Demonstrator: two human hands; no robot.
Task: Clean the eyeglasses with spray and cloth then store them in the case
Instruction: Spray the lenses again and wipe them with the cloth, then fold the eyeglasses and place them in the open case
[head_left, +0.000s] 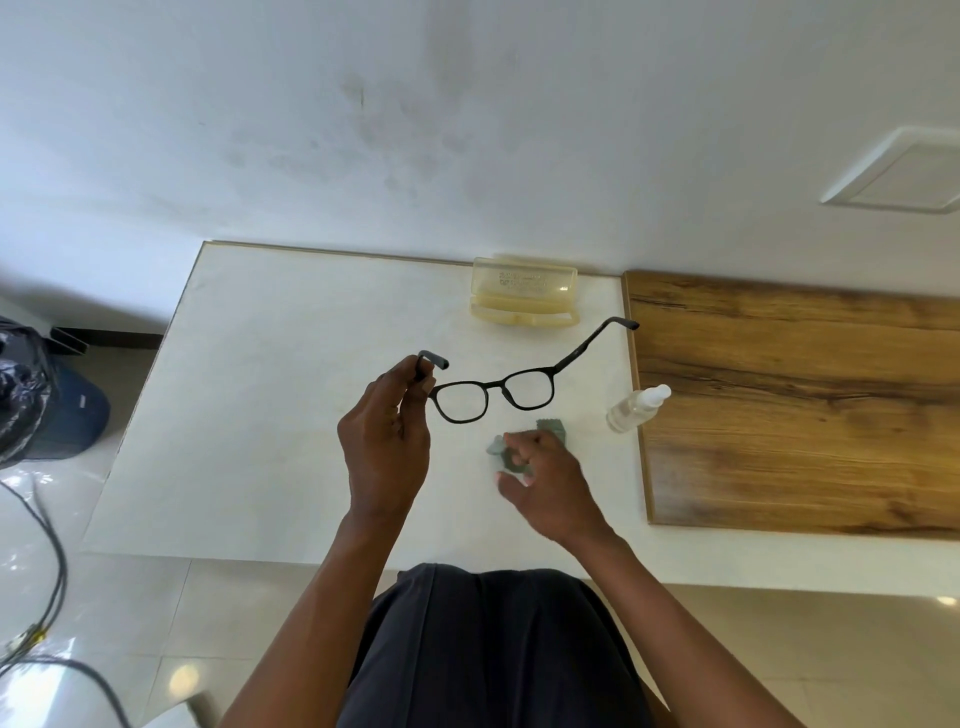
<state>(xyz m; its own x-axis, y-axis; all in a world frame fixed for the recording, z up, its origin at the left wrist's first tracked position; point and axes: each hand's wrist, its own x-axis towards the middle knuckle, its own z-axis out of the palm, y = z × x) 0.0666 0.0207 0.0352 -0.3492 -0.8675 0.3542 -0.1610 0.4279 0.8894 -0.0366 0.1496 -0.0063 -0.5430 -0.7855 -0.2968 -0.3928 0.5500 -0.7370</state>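
My left hand (387, 441) pinches the left temple arm of the black-framed eyeglasses (498, 392) and holds them up over the white table (260, 415), arms unfolded. Just below the glasses, my right hand (545, 480) grips a small grey-green cloth (551, 427) that lies bunched on the table; its fingers cover most of the cloth. A small clear spray bottle (636, 408) with a white cap lies on its side to the right of the cloth. The translucent yellowish case (523, 296) stands open at the table's far edge.
A wooden board (805, 405) adjoins the white table on the right. A white wall rises behind the table. On the floor at left are a black bag (23, 384), a blue object (78, 415) and loose cables (47, 571).
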